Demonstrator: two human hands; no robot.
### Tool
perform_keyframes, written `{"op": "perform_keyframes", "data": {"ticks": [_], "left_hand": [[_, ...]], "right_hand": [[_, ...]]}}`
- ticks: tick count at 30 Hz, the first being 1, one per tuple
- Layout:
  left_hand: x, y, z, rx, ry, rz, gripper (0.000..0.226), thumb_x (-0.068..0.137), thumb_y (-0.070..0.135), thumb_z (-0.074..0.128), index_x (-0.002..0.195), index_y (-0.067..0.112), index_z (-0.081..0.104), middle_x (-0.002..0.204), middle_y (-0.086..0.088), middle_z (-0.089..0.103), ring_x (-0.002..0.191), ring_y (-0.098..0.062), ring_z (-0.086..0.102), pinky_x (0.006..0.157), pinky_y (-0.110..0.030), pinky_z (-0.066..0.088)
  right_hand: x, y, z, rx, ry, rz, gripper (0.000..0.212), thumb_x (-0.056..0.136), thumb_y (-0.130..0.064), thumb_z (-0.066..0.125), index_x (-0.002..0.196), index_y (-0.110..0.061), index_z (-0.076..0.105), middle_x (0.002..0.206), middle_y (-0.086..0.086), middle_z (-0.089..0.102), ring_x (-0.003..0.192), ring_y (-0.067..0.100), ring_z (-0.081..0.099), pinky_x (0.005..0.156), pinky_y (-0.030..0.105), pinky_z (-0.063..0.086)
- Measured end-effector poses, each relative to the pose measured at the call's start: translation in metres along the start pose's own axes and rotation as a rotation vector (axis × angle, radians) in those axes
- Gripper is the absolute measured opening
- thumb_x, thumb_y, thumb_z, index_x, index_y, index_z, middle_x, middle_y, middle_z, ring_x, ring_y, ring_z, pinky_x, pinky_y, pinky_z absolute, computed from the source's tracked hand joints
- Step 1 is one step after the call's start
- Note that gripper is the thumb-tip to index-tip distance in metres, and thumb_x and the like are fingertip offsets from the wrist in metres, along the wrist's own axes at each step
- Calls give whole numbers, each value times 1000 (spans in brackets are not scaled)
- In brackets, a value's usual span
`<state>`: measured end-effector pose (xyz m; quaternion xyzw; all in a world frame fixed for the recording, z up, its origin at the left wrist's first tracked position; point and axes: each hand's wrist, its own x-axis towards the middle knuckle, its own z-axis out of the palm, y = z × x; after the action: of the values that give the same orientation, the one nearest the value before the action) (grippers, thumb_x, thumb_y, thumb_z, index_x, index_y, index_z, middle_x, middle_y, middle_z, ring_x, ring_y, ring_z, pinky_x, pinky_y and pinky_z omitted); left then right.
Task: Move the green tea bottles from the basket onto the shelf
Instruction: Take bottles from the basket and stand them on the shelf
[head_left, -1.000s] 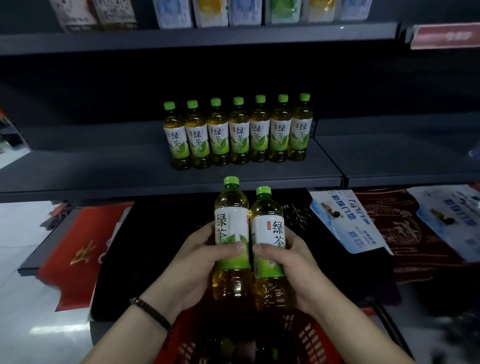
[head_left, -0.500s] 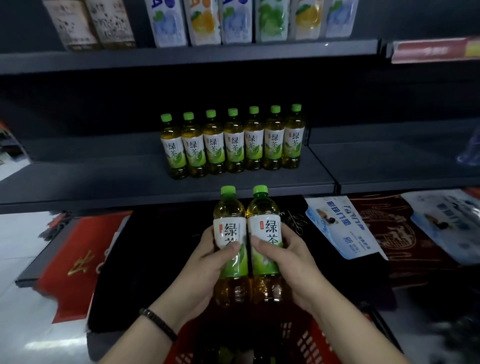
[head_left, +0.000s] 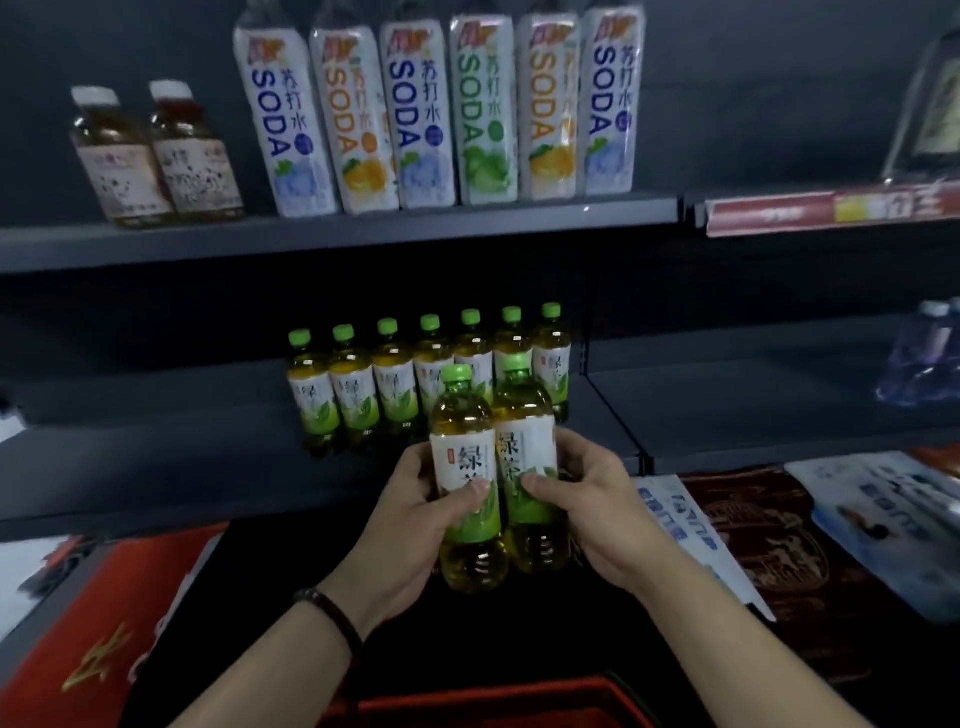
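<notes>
Green tea bottles (head_left: 358, 389), seven in a row, already stand on the shelf (head_left: 156, 467) in the head view. We hold two more upright and touching, just before its edge. Our left hand (head_left: 410, 525) curls round the left bottle (head_left: 460, 452), and our right hand (head_left: 597, 519) round the right bottle (head_left: 524, 447). Only the basket (head_left: 493, 699) rim shows, so we cannot tell how many remain.

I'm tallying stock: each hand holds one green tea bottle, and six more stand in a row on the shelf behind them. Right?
Not six: the head view shows seven bottles standing in that row on the shelf. The rest holds: the left hand grips the left bottle and the right hand grips the right bottle.
</notes>
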<state>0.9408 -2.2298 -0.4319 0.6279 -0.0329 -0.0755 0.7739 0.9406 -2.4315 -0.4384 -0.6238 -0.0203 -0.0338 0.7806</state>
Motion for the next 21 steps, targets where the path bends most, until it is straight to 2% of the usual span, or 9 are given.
{"op": "perform_keyframes", "data": {"ticks": [2,6,8,12,14,16,21], "left_hand": [[27,6,11,-21,-19,24,54,91,1,80,135,25,61,127,-9,78,117,-28,76,102,-51,62],[75,10,26,43,-28,117,49,92,3,80,130,30,63,121,3,82,113,-16,78,94,-38,64],[100,9,34,96,-29,156,49,94,7,79,134,32,63,128,7,79,121,-15,75,102,-41,62],[140,-6,46,127,19,213,56,95,22,80,143,42,60,139,14,73,130,-13,68,113,-49,54],[156,-16,50,145,6,236,53,96,25,78,143,42,61,138,14,74,131,-12,68,114,-51,52],[169,-26,53,178,2,265,47,98,19,76,139,38,63,133,14,76,126,-9,70,113,-50,53],[188,-53,65,238,66,392,47,99,10,74,138,34,62,131,14,77,124,-6,71,105,-39,57]], "right_hand": [[25,-2,-9,15,15,-31,48,92,11,71,134,-13,68,116,7,81,114,29,76,98,48,61],[67,-1,-27,-7,28,-108,47,97,9,66,137,-16,65,120,6,80,114,26,76,97,47,62],[89,2,-40,-38,23,-151,50,100,6,64,142,-22,61,126,3,77,118,23,74,101,50,60],[119,14,-58,-110,-52,-239,70,99,3,67,152,-39,50,140,-8,70,129,15,67,104,43,59],[131,22,-66,-140,-82,-264,75,93,9,73,151,-34,50,138,-4,71,127,17,69,101,42,61],[143,31,-74,-179,-64,-301,75,89,13,75,148,-30,53,135,0,72,124,20,71,99,45,61],[166,51,-86,-212,11,-333,69,93,5,74,147,-33,51,137,-3,70,127,17,68,105,48,58]]}}
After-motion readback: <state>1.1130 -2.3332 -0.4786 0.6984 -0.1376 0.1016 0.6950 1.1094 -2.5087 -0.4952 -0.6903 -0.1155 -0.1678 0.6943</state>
